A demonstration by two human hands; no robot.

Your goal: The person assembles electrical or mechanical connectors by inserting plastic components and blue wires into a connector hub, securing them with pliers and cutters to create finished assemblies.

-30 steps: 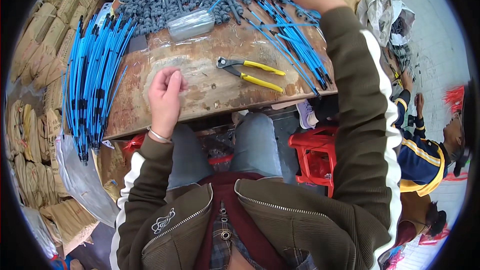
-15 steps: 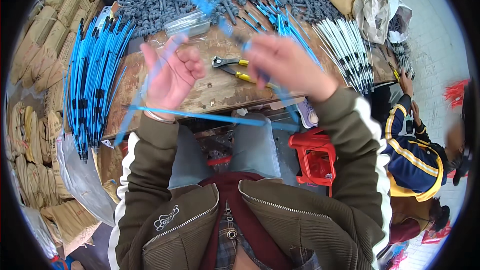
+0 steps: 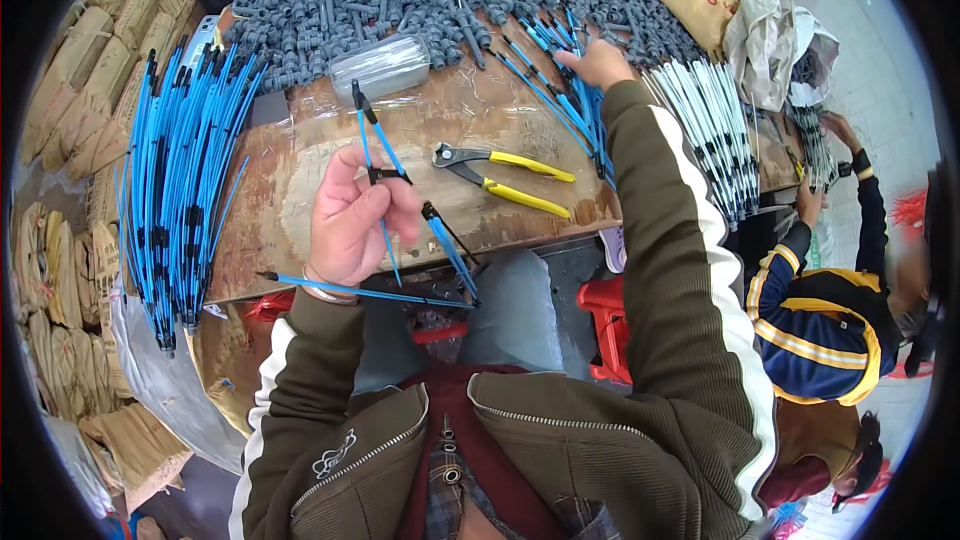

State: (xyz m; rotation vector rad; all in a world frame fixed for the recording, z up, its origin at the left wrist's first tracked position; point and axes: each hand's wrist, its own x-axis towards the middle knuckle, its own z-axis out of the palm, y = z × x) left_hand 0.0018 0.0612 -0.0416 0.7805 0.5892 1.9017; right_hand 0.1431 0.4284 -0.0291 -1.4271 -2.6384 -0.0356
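My left hand (image 3: 350,220) is closed on a folding assembly of thin blue rods with black joints (image 3: 375,130), pinched at a black joint between thumb and fingers. Its rods stick up past the fingertips and hang down below the hand. One long blue rod (image 3: 375,292) runs across the left wrist, toward my lap. My right hand (image 3: 600,65) is stretched out to the far right, over a bundle of similar blue rods (image 3: 570,90). Its thumb stands apart from the fingers, whose tips are partly hidden against the bundle.
Yellow-handled pincers (image 3: 500,178) lie mid-table. Behind them are a clear plastic box (image 3: 380,65) and a heap of grey fittings (image 3: 330,0). More blue rods (image 3: 185,190) fan out left, white ones (image 3: 705,130) right. A co-worker (image 3: 825,325) sits to the right by a red stool (image 3: 605,325).
My right hand has let go of the blue assembly and moved away to the far-right bundle. The left hand now holds the assembly, its fingers closed around a joint.
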